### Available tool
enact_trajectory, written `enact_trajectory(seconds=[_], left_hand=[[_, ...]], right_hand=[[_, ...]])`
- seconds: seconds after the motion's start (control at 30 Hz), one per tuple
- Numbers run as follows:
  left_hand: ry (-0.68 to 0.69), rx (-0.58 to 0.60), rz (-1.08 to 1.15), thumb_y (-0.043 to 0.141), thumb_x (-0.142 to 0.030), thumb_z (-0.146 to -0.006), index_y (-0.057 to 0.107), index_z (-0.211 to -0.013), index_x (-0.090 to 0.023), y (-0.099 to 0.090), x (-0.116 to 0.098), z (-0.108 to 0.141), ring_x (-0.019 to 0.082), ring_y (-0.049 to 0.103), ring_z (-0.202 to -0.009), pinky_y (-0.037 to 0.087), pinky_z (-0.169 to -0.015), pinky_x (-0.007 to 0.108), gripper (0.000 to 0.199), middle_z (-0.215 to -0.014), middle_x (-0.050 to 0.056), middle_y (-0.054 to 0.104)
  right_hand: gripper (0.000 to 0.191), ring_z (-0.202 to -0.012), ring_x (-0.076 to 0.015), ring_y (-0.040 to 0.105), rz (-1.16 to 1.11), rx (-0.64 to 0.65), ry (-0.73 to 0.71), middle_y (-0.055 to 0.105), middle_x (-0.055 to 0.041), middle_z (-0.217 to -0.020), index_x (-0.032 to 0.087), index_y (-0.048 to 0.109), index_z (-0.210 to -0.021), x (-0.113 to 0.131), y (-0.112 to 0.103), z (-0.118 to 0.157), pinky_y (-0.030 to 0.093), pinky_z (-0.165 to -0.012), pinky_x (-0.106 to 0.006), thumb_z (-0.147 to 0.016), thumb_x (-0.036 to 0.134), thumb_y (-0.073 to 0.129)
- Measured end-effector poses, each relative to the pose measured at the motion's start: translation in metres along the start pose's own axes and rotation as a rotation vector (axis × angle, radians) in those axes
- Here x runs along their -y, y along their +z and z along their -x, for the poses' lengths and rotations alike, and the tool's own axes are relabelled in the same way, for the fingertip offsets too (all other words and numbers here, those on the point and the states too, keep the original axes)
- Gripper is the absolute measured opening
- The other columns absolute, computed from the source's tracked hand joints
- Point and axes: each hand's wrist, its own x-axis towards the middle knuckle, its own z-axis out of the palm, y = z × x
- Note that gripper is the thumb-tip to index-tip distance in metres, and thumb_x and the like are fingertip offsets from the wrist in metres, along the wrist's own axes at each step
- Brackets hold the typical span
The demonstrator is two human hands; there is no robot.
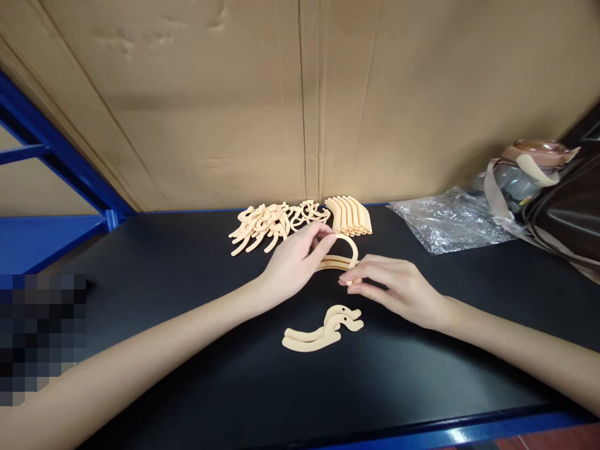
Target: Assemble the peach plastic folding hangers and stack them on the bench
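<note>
My left hand (295, 259) is closed, its fingertips on the upper left end of a curved cream hook (349, 244). The fingers of my right hand (394, 284) pinch the hook's lower end, where a small piece shows between them. Just behind and below the hook, between my hands, is a curved cream bar (332, 262) with a groove along it; its left end is hidden by my left hand. Two duck-head-shaped cream pieces (312, 340), one partly over the other, lie nearer me on the black table (210, 387).
At the back lie a pile of cream curved pieces (262, 225), some thin hooks (309, 214) and a stack of curved bars (349, 215). Clear plastic wrap (450, 219) and a strapped transparent bottle (520, 181) are at right. A cardboard wall (210, 112) stands behind; a blue frame (60, 147) is left.
</note>
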Motion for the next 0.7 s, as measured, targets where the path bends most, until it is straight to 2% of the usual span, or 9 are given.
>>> enact_trajectory(seconds=[0.17,0.33,0.5,0.7], left_hand=[[0.099,-0.026,-0.368,0.046,-0.035,-0.094,0.058,-0.094,-0.02,-0.022,0.012,0.023,0.015,0.057,-0.079,0.044,-0.074,0.028,0.019,-0.085,-0.001,0.061],[0.274,0.0,-0.642,0.05,-0.033,-0.093,0.063,-0.098,-0.022,-0.026,0.029,0.036,0.016,0.058,-0.088,0.043,-0.068,0.024,0.018,-0.092,0.0,0.063],[0.355,0.039,-0.694,0.049,-0.032,-0.094,0.068,-0.101,-0.024,-0.023,0.036,0.036,0.014,0.057,-0.084,0.044,-0.068,0.023,0.022,-0.09,0.001,0.063],[0.4,0.026,-0.724,0.049,-0.031,-0.095,0.069,-0.093,-0.023,-0.024,0.031,0.037,0.013,0.056,-0.082,0.042,-0.066,0.022,0.022,-0.088,0.001,0.063]], right_hand=[[0.019,-0.079,-0.0149,0.064,-0.025,-0.075,0.171,0.067,-0.0043,-0.092,0.021,0.065,-0.101,-0.009,-0.001,0.0,0.053,-0.073,-0.029,-0.092,0.035,0.053],[0.019,-0.081,-0.0172,0.062,0.041,-0.075,0.221,0.068,-0.0036,-0.09,0.023,0.065,-0.097,-0.018,0.001,-0.001,0.05,-0.074,-0.032,-0.093,0.036,0.052],[0.019,-0.084,-0.0188,0.062,0.161,-0.075,0.242,0.069,-0.0034,-0.095,0.023,0.064,-0.099,-0.022,0.0,0.0,0.048,-0.079,-0.035,-0.094,0.035,0.05],[0.02,-0.089,-0.0184,0.062,0.142,-0.099,0.244,0.068,-0.0039,-0.098,0.022,0.062,-0.099,-0.021,0.001,-0.001,0.049,-0.081,-0.034,-0.095,0.035,0.047]])
